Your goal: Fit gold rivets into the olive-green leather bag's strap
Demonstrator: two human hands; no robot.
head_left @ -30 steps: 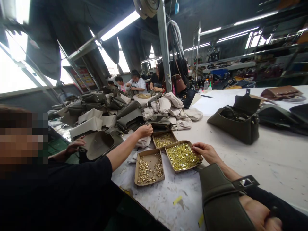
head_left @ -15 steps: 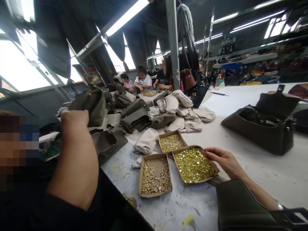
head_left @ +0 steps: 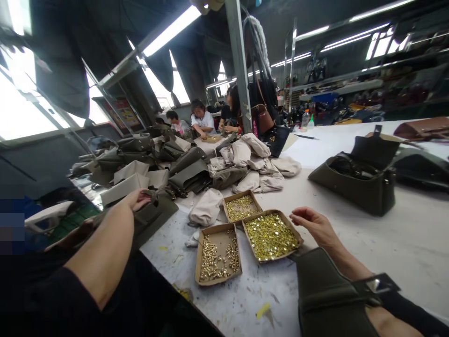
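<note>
My left hand reaches out over the left side of the table, its fingers curled on the edge of a dark olive handbag. My right hand hovers just beside a cardboard tray of yellow-gold metal pieces, thumb and bent fingers drawn together; anything between them is too small to make out. Across my right forearm lies the flap of another olive handbag at the near edge. A second tray, with rounded gold studs, stands to the left, and a smaller tray of gold pieces sits behind.
Olive bags and cream cloth linings are piled along the table. An open olive handbag stands at the right, with a brown bag behind. A metal post rises mid-view. Co-workers sit at the far end.
My left hand has come down from a raised olive bag to a bag at the table edge. My right hand's fingers have left the tray's rim. The view has shifted right slightly.
</note>
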